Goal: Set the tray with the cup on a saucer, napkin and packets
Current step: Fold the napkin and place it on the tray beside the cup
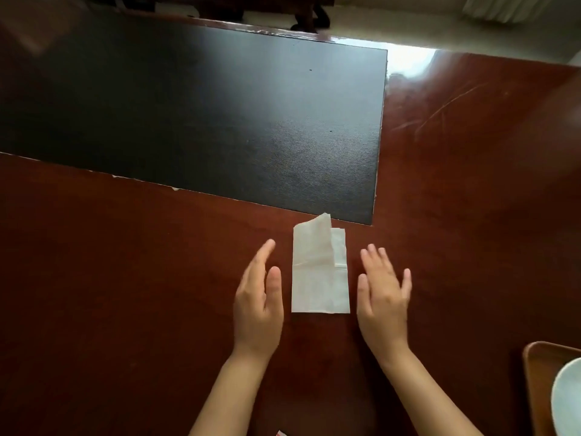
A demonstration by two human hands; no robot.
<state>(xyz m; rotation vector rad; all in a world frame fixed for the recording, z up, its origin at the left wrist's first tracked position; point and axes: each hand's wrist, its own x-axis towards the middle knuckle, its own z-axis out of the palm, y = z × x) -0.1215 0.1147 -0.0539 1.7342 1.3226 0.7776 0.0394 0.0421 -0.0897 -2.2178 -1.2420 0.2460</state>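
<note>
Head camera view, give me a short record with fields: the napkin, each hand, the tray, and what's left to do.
napkin: white napkin, folded, flat on the brown table, far flap lifted, just touching the black mat
left hand: open, beside the napkin's left edge, not touching it
right hand: open, fingers spread, to the right of the napkin, holding nothing
tray: wooden, at the lower right corner, mostly cut off, with a white dish on it
left to do: napkin not yet on the tray; no cup in view
</note>
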